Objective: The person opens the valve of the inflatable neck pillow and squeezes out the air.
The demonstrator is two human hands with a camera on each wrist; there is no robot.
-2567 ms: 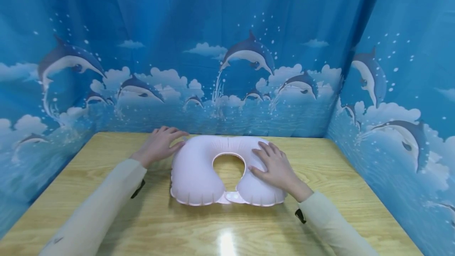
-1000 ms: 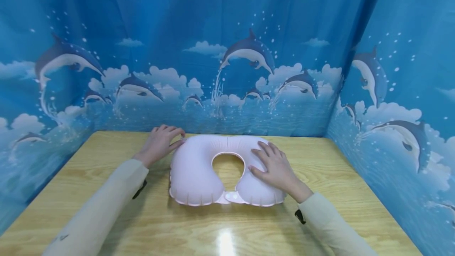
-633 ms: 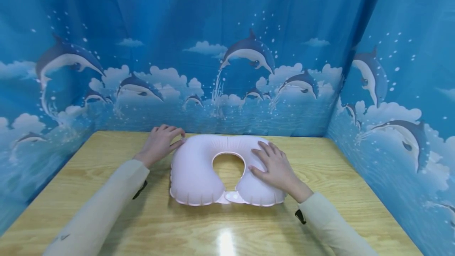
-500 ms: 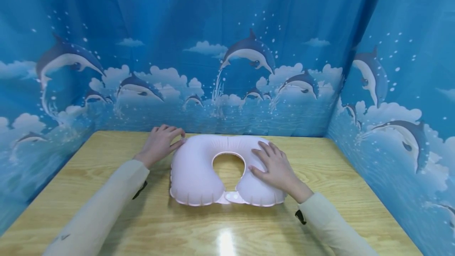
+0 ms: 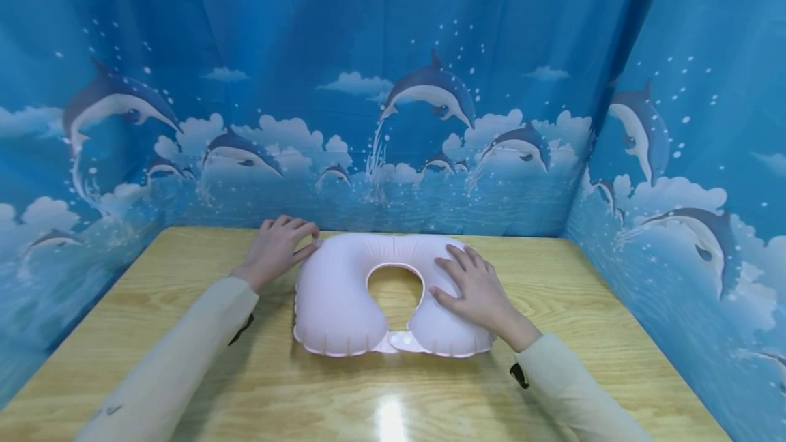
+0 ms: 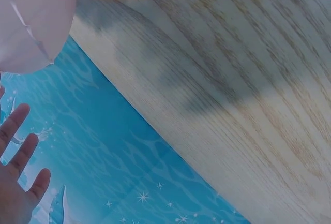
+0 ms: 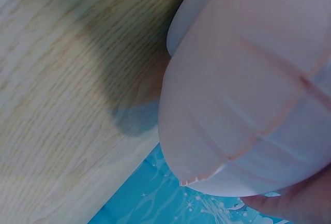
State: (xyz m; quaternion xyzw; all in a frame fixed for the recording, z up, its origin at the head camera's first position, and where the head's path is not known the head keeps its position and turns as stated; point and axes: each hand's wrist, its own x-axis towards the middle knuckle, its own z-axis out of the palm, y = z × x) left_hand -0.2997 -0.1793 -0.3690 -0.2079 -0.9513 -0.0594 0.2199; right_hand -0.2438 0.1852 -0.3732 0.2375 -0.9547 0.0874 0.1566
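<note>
An inflated, pale pink U-shaped neck pillow [image 5: 344, 292] lies on the wooden table, its two ends joined at the front by a snap strap [image 5: 402, 340]. At the pillow's far left corner, my left hand [image 5: 276, 249] pinches a small pale bit of it between thumb and forefinger. Its other fingers [image 6: 23, 154] stand spread in the left wrist view. My right hand [image 5: 479, 292] rests on the right arm of the pillow, fingers spread and relaxed. From the right wrist, the pillow's seamed side [image 7: 232, 105] fills much of the view, with part of the hand at the bottom corner.
The wood-grain table [image 5: 393, 394] reaches back to a blue dolphin-print curtain [image 5: 295, 87], which also hangs along the left and right sides. Light-coloured sleeves [image 5: 178, 360] cover both forearms. Dark wrist-worn pieces [image 5: 518, 374] show beneath the cuffs.
Since the earliest frame, my left forefinger has bent in closer to the thumb at the pillow's corner. The right hand and the pillow look nearly the same.
</note>
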